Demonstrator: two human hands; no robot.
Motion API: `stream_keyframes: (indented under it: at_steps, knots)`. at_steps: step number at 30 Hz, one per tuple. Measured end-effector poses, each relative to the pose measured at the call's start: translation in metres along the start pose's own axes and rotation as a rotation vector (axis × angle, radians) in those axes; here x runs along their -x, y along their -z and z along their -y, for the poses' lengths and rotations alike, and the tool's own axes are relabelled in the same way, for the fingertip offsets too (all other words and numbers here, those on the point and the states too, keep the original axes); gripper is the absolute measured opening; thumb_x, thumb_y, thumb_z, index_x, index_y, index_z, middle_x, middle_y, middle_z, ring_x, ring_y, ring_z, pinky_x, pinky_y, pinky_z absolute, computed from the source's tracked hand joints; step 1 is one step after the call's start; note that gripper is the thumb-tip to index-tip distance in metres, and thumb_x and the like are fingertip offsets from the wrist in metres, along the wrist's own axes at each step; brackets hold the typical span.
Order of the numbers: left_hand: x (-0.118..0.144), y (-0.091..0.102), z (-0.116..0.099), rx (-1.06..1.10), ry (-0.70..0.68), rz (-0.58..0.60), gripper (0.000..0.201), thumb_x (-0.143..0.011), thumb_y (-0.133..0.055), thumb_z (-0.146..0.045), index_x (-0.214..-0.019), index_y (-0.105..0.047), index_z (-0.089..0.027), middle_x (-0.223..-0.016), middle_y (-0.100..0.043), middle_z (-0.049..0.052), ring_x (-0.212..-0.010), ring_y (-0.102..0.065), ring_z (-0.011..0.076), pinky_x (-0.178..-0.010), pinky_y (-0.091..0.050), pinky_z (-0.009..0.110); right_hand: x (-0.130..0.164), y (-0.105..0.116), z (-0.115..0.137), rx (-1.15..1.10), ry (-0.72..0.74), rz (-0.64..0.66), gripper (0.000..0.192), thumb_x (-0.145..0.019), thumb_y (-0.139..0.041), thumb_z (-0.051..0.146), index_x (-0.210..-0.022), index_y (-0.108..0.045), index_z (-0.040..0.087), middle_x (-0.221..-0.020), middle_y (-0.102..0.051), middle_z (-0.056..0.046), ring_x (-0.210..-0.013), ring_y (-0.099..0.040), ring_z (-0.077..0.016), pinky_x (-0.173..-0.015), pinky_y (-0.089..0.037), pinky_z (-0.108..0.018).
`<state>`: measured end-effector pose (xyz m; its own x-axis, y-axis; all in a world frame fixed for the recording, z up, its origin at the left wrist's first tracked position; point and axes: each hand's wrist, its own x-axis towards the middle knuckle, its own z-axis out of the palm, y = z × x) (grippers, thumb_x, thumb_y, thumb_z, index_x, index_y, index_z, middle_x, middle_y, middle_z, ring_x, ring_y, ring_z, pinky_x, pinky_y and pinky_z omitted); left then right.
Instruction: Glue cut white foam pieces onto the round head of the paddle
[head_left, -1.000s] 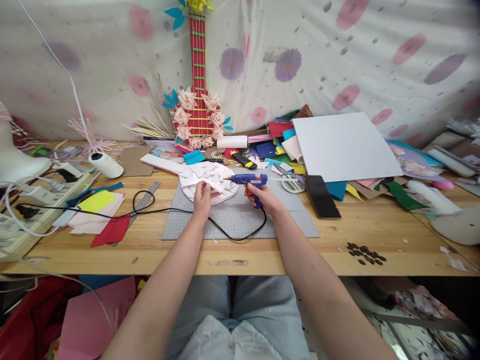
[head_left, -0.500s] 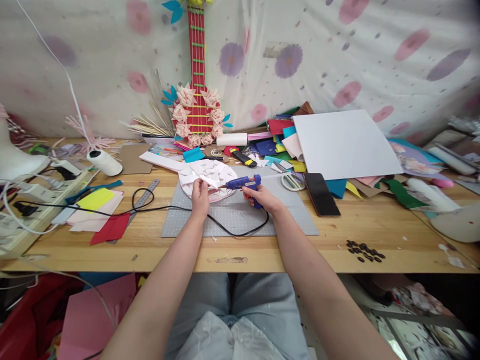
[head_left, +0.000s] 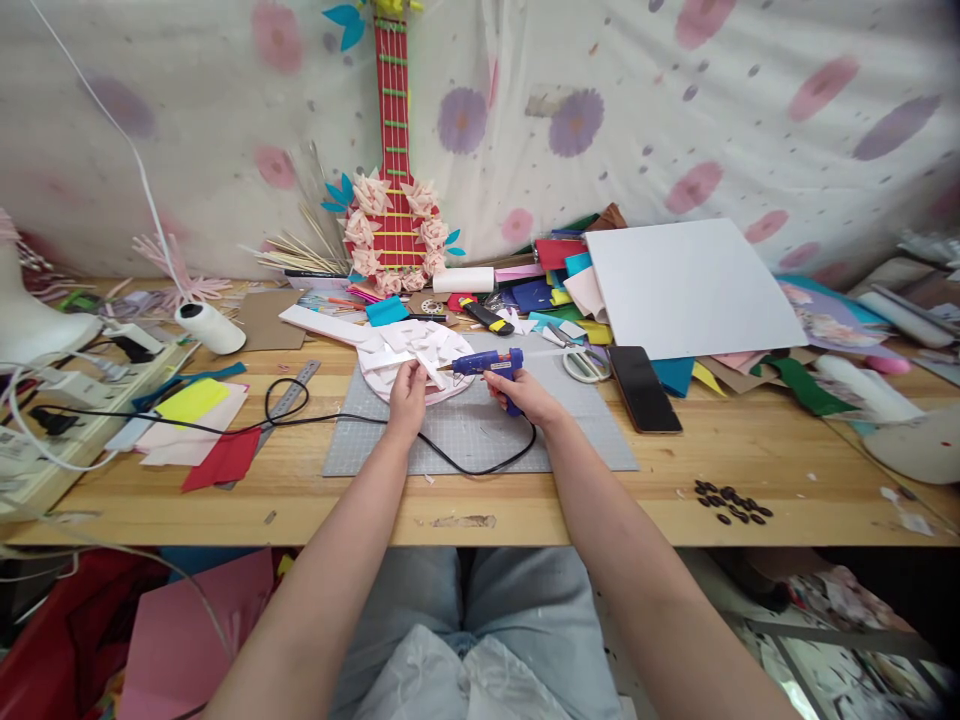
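My right hand [head_left: 525,395] is wrapped round the handle of a blue hot glue gun [head_left: 486,363], whose nozzle points left. The nozzle tip is close to a white paper strip [head_left: 431,372] pinched in the fingers of my left hand [head_left: 408,402]; whether they touch I cannot tell. Under the strip lies a white guitar-shaped piece [head_left: 322,322], its round body covered with white folded strips and its neck pointing to the upper left. The grey cutting mat [head_left: 570,430] is beneath it, and the gun's black cord loops across the mat.
A red model guitar [head_left: 395,215] with pink paper flowers stands against the curtain. Right of the mat are scissors [head_left: 587,366], a phone [head_left: 645,390] and black oval pieces [head_left: 731,500]. A power strip [head_left: 45,455] and felt sheets [head_left: 196,400] are on the left; a white board [head_left: 690,290] rests behind.
My left hand has shifted slightly right, and the strip in its fingers now slants up beside the nozzle. The glue gun has barely moved.
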<state>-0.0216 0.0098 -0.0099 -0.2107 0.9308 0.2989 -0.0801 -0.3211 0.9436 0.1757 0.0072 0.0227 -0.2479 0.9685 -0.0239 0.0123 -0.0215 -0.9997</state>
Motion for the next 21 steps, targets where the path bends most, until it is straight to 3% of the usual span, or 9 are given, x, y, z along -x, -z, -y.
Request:
stream_keyframes:
  at_steps: [11, 21]
  knots:
    - [0.006, -0.004, -0.010, -0.040, 0.060, 0.118, 0.036, -0.075, -0.060, -0.053, -0.085, -0.057, -0.019, -0.078, -0.060, 0.000, -0.071, -0.059, 0.0134, -0.061, -0.053, 0.025, 0.002, -0.002, 0.006, -0.036, 0.010, -0.024, 0.048, -0.059, -0.070, 0.062, -0.060, -0.051, 0.018, -0.054, -0.048, 0.004, -0.044, -0.039, -0.0052, -0.040, -0.034, -0.020]
    - [0.001, -0.001, -0.009, 0.067, 0.110, 0.021, 0.035, -0.071, -0.063, -0.053, -0.079, -0.057, -0.019, -0.074, -0.059, -0.001, -0.070, -0.057, 0.0125, -0.063, -0.051, 0.025, 0.003, 0.000, 0.005, 0.032, -0.022, 0.064, 0.046, -0.060, -0.070, 0.060, -0.062, -0.051, 0.018, -0.054, -0.047, 0.004, -0.044, -0.040, -0.0061, -0.042, -0.034, -0.022]
